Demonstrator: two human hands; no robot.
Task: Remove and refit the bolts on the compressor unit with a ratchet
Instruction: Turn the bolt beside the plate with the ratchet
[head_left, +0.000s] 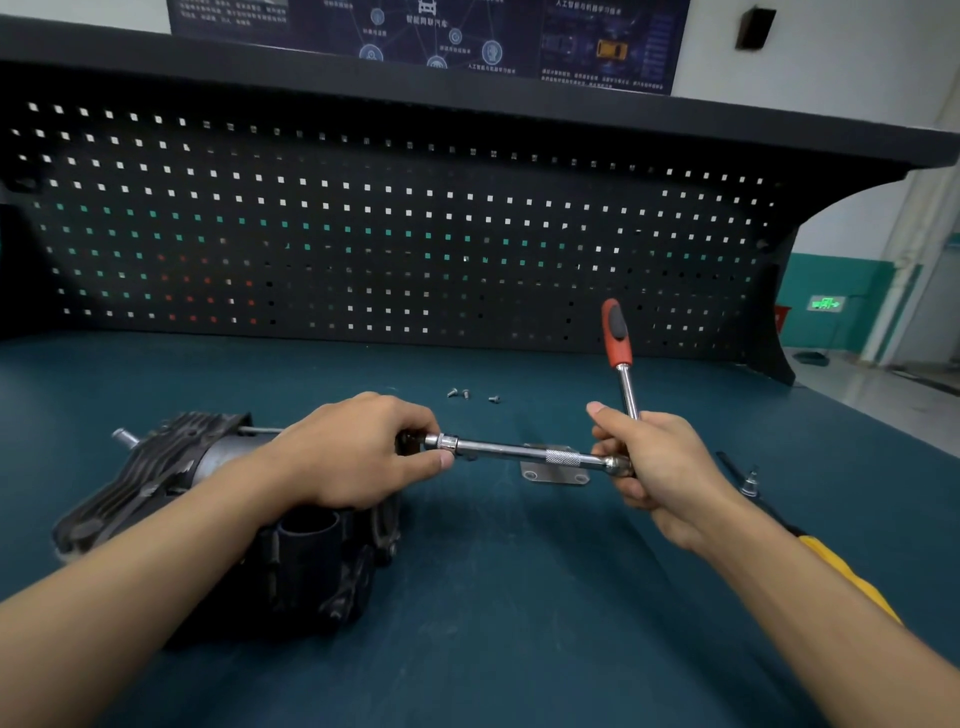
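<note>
Compressor unit (171, 467) sits on the tabletop (519, 649) at 8 o'clock from frame centre, finned end toward 9. Left hand (358, 452) pinches the socket end of the extension bar (519, 451) at the unit's 3 o'clock end; right hand (654, 467) is clamped round the ratchet (617, 338) near its head, red handle pointing to 12. Three loose bolts (465, 394) lie at 12 from the bar, and a metal plate (553, 475) lies just under it.

We see a red-and-black ratchet handle (616, 335) right of centre, teal bench top (519, 623), black pegboard (363, 234) gridded with square holes, yellow tool handle (848, 572) lower right
</note>
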